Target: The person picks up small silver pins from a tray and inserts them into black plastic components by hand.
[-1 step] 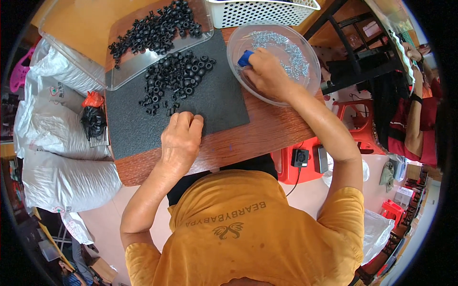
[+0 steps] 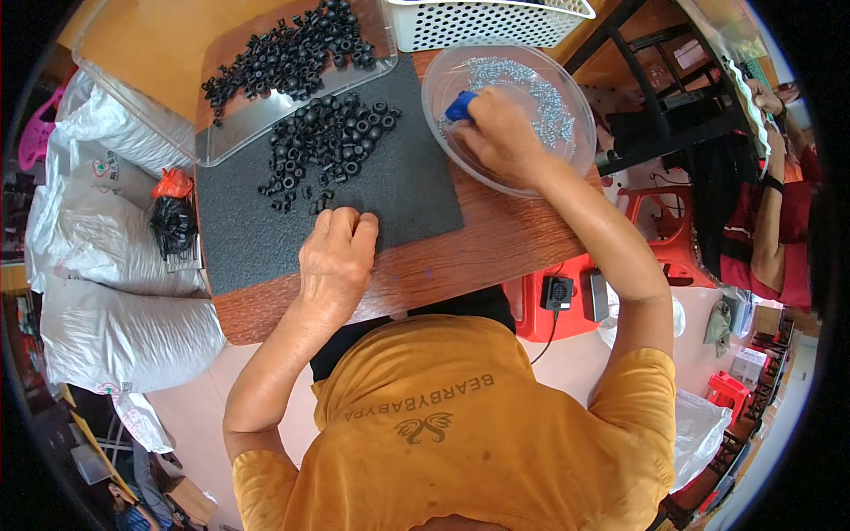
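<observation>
My left hand (image 2: pixel 340 255) rests at the near edge of a dark grey mat (image 2: pixel 239 234), its fingers curled down and together. Whatever they pinch is hidden beneath them. Just beyond the fingertips lies a loose pile of small black rounded parts (image 2: pixel 323 142), some ring-like with open centres. My right hand (image 2: pixel 506 133) reaches inside a round clear plastic tub (image 2: pixel 575 164), fingers bent and drawn together. A blue piece (image 2: pixel 460 106) shows at its fingers; I cannot tell whether it is worn or held. Small pale blue-silver pieces (image 2: pixel 551 102) lie spread over the tub's bottom.
A clear tray (image 2: pixel 208 155) with more black parts stands at the far left, and a white perforated basket (image 2: pixel 487 26) at the back. White sacks (image 2: pixel 124 332) line the table's left side. Red stools (image 2: pixel 553 319) stand to the right, where another person's arm (image 2: pixel 770 212) shows.
My right hand has shifted slightly to the right inside the tub, and the blue piece with it. My left hand stays in place.
</observation>
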A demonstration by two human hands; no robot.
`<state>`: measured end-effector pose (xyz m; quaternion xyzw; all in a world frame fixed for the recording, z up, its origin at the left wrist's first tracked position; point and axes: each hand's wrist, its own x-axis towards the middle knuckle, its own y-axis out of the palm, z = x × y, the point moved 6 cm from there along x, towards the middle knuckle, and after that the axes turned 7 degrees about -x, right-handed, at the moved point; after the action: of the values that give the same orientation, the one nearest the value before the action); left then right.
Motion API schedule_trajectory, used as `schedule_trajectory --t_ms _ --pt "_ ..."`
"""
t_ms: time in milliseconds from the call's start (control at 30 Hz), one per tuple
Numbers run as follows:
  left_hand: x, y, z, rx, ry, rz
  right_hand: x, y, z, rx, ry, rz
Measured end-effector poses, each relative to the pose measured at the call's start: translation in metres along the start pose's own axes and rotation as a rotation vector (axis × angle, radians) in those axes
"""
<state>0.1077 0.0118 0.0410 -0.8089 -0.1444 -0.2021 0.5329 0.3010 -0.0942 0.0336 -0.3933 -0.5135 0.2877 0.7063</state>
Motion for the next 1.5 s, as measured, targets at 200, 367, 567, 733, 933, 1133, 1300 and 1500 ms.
schedule_trajectory --t_ms 200,367,567,733,933,1133,1300,1500 --pt "-0.008 -0.009 0.022 -0.302 -0.293 -0.039 -0.002 -0.036 0.029 0.134 0.221 -0.048" --pt "-0.021 0.0 0.029 -1.335 -0.829 -0.207 -0.018 -0.021 0.077 0.656 0.42 0.022" --pt "-0.037 0.002 0.029 -1.589 -0.802 -0.279 -0.018 -0.001 0.112 1.021 0.596 0.166" --pt "-0.038 -0.005 0.021 -1.614 -0.786 -0.343 -0.02 0.011 0.123 1.099 0.65 0.216" --pt "-0.041 -0.015 0.02 -1.381 -0.63 -0.346 -0.021 0.018 0.126 1.247 0.715 0.212" --pt "-0.047 -0.015 0.018 -1.307 -0.579 -0.393 -0.027 0.024 0.132 1.374 0.836 0.161" --pt "-0.047 -0.012 0.013 -1.416 -0.655 -0.455 -0.031 0.028 0.134 1.374 0.859 0.09" --pt "-0.055 -0.005 0.011 -1.469 -0.777 -0.487 -0.034 0.037 0.138 1.46 0.903 0.229"
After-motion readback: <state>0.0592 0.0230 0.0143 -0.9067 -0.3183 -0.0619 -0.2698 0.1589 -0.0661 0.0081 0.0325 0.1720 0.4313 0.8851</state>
